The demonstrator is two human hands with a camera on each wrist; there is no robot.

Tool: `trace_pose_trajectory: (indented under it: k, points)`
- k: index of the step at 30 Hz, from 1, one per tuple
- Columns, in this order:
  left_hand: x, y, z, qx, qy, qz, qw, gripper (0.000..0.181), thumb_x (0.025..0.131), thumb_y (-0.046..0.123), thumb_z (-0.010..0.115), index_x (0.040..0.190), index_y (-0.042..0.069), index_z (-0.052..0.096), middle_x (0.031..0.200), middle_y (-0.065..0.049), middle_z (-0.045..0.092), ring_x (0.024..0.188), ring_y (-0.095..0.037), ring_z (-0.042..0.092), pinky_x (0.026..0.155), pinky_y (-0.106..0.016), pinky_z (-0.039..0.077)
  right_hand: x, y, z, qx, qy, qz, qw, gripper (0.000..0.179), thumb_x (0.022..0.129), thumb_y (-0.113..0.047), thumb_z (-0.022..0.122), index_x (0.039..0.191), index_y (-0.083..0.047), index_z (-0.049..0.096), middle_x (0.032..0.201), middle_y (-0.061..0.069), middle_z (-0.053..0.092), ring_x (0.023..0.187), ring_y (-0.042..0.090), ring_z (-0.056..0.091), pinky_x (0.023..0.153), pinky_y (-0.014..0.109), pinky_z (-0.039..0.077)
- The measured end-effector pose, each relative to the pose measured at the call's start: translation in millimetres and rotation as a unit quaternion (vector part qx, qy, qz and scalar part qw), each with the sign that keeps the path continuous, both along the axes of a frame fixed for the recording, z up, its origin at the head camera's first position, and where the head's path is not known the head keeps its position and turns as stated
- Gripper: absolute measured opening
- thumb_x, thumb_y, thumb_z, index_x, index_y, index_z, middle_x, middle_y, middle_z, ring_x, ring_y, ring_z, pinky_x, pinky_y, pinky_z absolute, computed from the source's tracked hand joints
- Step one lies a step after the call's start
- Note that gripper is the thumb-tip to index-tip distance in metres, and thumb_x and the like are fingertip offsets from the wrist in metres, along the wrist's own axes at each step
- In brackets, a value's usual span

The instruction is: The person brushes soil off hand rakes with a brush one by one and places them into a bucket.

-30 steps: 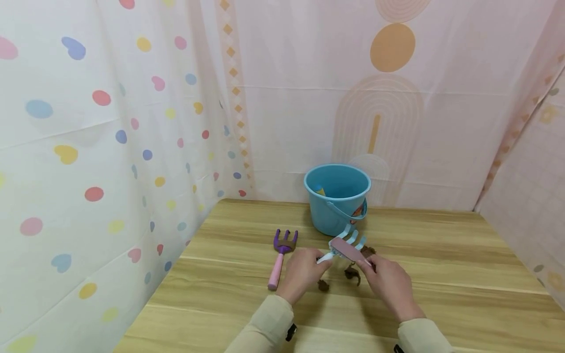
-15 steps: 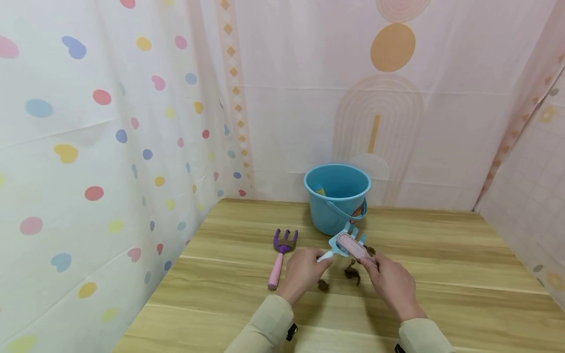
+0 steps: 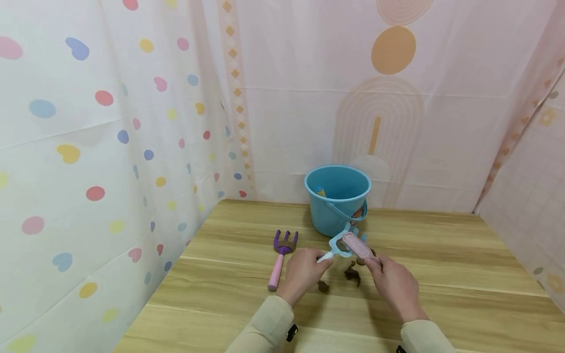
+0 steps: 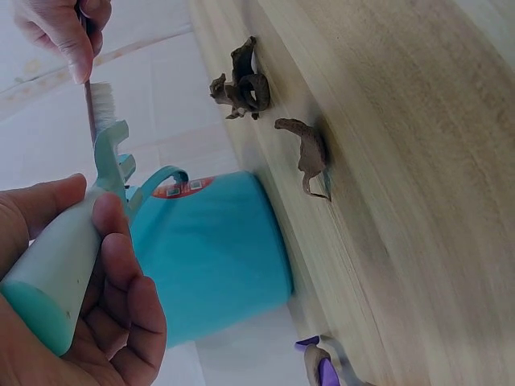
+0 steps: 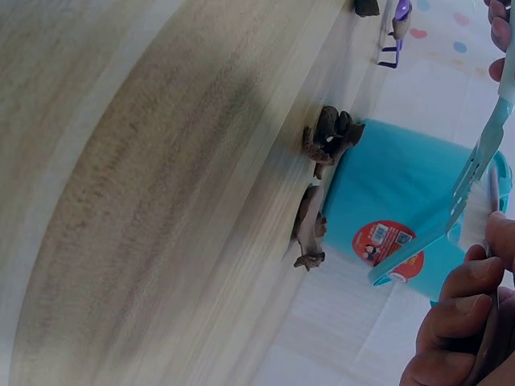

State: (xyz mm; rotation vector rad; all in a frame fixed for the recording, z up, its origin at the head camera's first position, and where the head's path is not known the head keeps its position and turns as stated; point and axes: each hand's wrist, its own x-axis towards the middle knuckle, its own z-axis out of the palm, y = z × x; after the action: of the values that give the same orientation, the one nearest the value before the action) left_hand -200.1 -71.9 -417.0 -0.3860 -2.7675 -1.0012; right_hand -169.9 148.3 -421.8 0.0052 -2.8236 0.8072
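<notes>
My left hand [image 3: 302, 274] grips the pale handle [image 4: 60, 261] of a small light-blue toy hand rake [image 3: 336, 243], its tines pointing away toward the bucket. A pinkish brush [image 3: 356, 244] is held by its handle in my right hand [image 3: 396, 284], fingers curled round it. The brush's white bristles [image 5: 476, 215] face down against the rake's tines, as both wrist views show. Below them, brown clumps [image 3: 352, 274] like soil or clay lie on the wooden table [image 3: 441, 274]; a smaller brown lump [image 3: 323, 286] lies beside my left hand.
Behind the rake stands a blue bucket [image 3: 326, 215] with its handle hanging down in front and a yellow-and-blue thing [image 3: 320, 190] inside. To the left lies a purple rake with a pink handle [image 3: 275, 272], brown matter on its head. Patterned curtains [image 3: 287, 122] surround the table.
The brush has slid rightward over the rake's head toward the tines, and its back has tilted. My right hand has shifted slightly right; my left hand holds the rake in about the same place.
</notes>
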Motion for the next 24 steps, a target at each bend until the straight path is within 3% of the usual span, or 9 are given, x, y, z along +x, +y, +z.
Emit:
trace_pose_trajectory:
  k: [6, 12, 16, 24]
  points:
    - [1.1, 0.6, -1.6, -0.007, 0.007, -0.002, 1.0, 0.018, 0.09, 0.029, 0.071, 0.076, 0.017, 0.072, 0.057, 0.013, 0.052, 0.051, -0.005, 0.047, 0.045, -0.026, 0.036, -1.1, 2, 1.2, -0.004, -0.007, -0.019, 0.9998, 0.038, 0.101, -0.043, 0.054, 0.078, -0.012, 0.054, 0.063, 0.002, 0.048, 0.058, 0.02, 0.047, 0.05, 0.035, 0.034]
    - [2.7, 3.6, -0.1, -0.025, -0.007, -0.009, 0.9996, 0.017, 0.09, 0.031, 0.071, 0.084, 0.016, 0.075, 0.06, 0.014, 0.055, 0.053, -0.004, 0.049, 0.048, -0.026, 0.038, -6.9, -5, 5.5, -0.023, 0.02, 0.03, 0.9991, 0.031, 0.101, -0.037, 0.057, 0.084, -0.011, 0.058, 0.064, -0.001, 0.049, 0.055, 0.016, 0.045, 0.05, 0.032, 0.034]
    - [4.2, 5.0, -1.1, -0.041, 0.002, -0.026, 0.9988, 0.016, 0.09, 0.029, 0.072, 0.08, 0.017, 0.074, 0.057, 0.014, 0.054, 0.052, -0.003, 0.049, 0.048, -0.025, 0.038, -9.8, -8, 7.0, 0.0, 0.012, 0.043, 0.999, 0.029, 0.099, -0.035, 0.06, 0.083, -0.011, 0.059, 0.064, -0.001, 0.051, 0.055, 0.016, 0.046, 0.048, 0.032, 0.035]
    - [8.0, 5.7, -1.6, -0.06, 0.012, -0.044, 0.9972, 0.02, 0.089, 0.029, 0.074, 0.073, 0.018, 0.072, 0.051, 0.016, 0.051, 0.049, -0.001, 0.047, 0.046, -0.023, 0.036, -10.4, -3, 2.2, 0.04, 0.003, 0.017, 0.9991, 0.03, 0.1, -0.035, 0.059, 0.082, -0.011, 0.056, 0.061, 0.0, 0.051, 0.053, 0.018, 0.047, 0.047, 0.034, 0.035]
